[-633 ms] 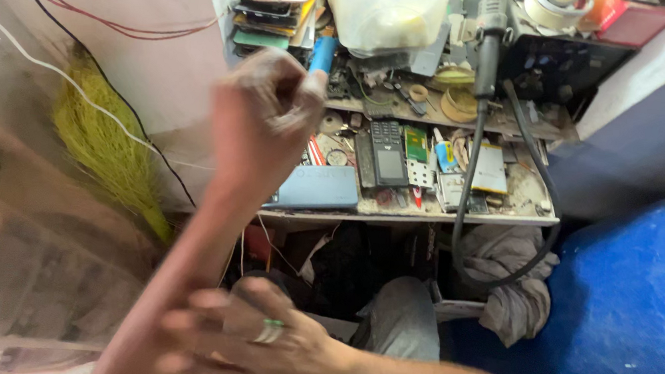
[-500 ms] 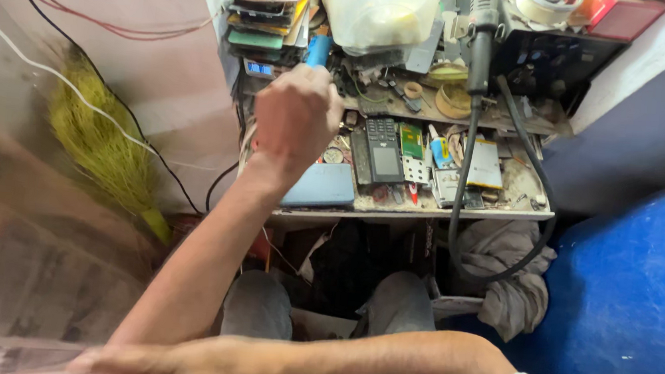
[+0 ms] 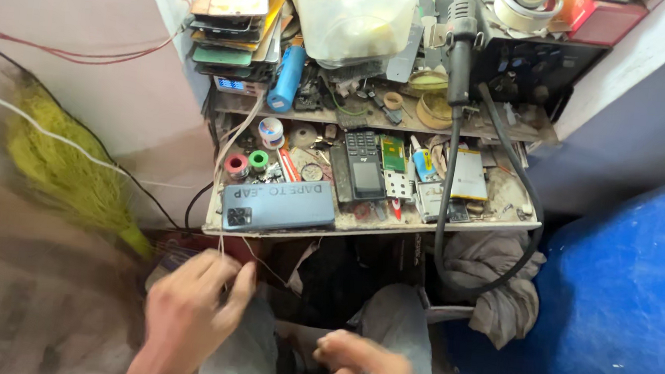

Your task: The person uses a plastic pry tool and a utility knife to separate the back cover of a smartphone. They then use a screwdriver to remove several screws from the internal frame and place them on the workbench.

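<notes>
Cluttered repair shelf [image 3: 361, 228] carries a blue phone [image 3: 278, 205] at its front-left edge; below, left hand [image 3: 194, 307] pinches thin wire [image 3: 222, 225], right hand [image 3: 368, 371] curled, contents indiscernible, suggesting wire-handling demanding steady tension.

Both hands bare, no sleeves visible; right hand [image 3: 368, 372] carries a ring on one finger; grey trousers [image 3: 392, 329] cover the legs

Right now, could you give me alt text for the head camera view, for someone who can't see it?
Two bare hands, left hand and right hand, are low over the person's lap, below a cluttered repair bench holding a blue-grey phone lying back up.
</notes>
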